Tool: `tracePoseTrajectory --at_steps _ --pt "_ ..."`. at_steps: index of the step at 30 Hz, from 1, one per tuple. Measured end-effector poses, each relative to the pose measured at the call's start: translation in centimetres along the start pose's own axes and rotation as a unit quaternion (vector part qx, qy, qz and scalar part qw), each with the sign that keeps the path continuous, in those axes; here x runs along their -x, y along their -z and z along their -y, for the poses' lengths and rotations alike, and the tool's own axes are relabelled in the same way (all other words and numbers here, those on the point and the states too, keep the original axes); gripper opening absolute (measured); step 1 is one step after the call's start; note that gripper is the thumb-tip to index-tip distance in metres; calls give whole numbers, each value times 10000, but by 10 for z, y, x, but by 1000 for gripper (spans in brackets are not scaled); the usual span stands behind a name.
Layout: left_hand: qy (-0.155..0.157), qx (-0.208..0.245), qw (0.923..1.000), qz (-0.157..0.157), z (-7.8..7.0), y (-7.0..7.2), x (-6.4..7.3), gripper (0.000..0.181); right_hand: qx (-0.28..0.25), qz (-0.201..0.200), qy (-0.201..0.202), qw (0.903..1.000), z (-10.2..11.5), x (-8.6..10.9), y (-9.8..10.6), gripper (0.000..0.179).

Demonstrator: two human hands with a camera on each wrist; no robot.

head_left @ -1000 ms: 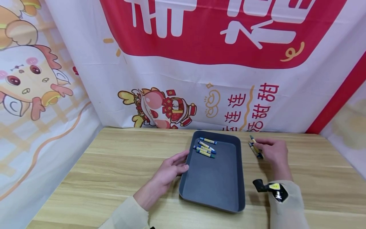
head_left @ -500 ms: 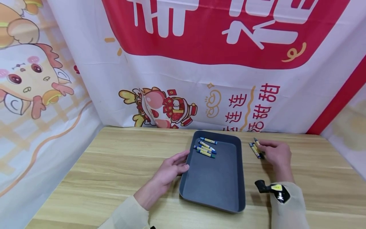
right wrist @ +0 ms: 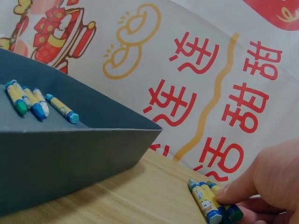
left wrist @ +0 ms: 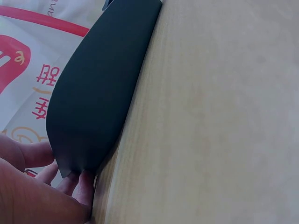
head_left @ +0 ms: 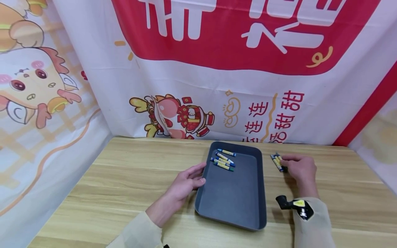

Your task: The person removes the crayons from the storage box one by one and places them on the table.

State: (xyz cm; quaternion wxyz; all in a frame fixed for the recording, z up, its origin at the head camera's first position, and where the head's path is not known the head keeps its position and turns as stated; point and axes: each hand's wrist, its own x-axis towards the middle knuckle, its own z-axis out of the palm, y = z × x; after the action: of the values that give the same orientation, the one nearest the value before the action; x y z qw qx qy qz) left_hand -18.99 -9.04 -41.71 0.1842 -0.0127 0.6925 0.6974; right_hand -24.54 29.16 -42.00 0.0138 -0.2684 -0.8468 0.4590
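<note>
My left hand (head_left: 183,184) holds the left side of a dark grey rectangular tray (head_left: 231,199), thumb at the rim and fingertips against the outer wall (left wrist: 98,84). Inside, near the far left corner, lie several crayons (head_left: 224,166) with yellow wrappers and blue, white and green ends. Right of the tray, my right hand (head_left: 301,168) pinches a green-ended crayon (right wrist: 216,189) low at the table. Close along it lies a blue-ended crayon (right wrist: 202,201), with a darker one (right wrist: 223,214) partly hidden between them.
Everything stands on a light wood-grain table (head_left: 139,172). A white cloth (head_left: 105,86) with red lettering and cartoon prints hangs behind its far edge. A black camera mount (head_left: 294,204) sits on the right sleeve.
My right hand has shifted slightly right and lowered its crayon from across the others to alongside them. The tray, its crayons and my left hand stay as they were.
</note>
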Motion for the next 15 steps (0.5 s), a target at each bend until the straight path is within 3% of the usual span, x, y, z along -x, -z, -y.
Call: tracePoseTrajectory --at_steps 15 --pt "48 24 10000 11 1 1 -1 57 278 -50 -34 9996 1 -1 -2 40"
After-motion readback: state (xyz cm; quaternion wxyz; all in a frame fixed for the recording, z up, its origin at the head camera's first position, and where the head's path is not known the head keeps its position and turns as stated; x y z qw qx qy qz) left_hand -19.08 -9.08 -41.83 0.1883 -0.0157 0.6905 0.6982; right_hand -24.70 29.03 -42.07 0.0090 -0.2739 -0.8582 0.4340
